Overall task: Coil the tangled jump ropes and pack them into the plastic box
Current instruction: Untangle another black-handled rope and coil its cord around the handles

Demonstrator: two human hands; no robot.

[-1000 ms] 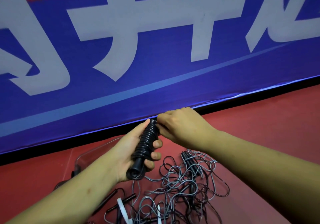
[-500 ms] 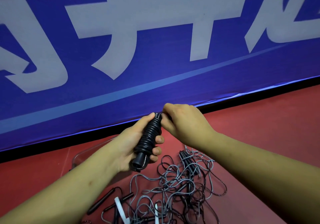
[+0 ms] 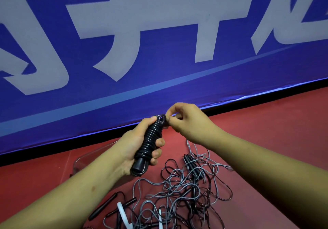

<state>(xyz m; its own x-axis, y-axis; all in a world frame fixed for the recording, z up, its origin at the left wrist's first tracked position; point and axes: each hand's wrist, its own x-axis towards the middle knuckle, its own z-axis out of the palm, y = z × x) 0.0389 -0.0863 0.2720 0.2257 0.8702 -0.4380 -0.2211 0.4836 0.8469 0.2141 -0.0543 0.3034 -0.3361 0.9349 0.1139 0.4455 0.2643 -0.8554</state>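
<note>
Left hand (image 3: 134,146) is curling its fingers and thumb round the coiled rope (image 3: 150,140), a black jump rope wound tightly round its own handles, and is holding it tilted upward above the floor (image 3: 266,131). That firm hold is probably stopping the turns from springing loose, and it is presenting the top of the bundle to the other hand. The right hand (image 3: 188,122) is pinching the loose end (image 3: 161,119) of the cord at that top, thumb against fingertips, apparently tucking it in to lock the coil; whether it is already secured is too small to tell.

Below the hands, the tangled ropes (image 3: 186,189) are lying in a loose heap of grey and black cord on the floor, with a black handle (image 3: 104,205) and a white handle (image 3: 122,212) sticking out at the near left. The plastic box (image 3: 85,156), clear and mostly hidden behind the left forearm, is sitting just beside the heap, close enough for dropping the bundle in. A blue banner (image 3: 159,60) is standing behind everything.
</note>
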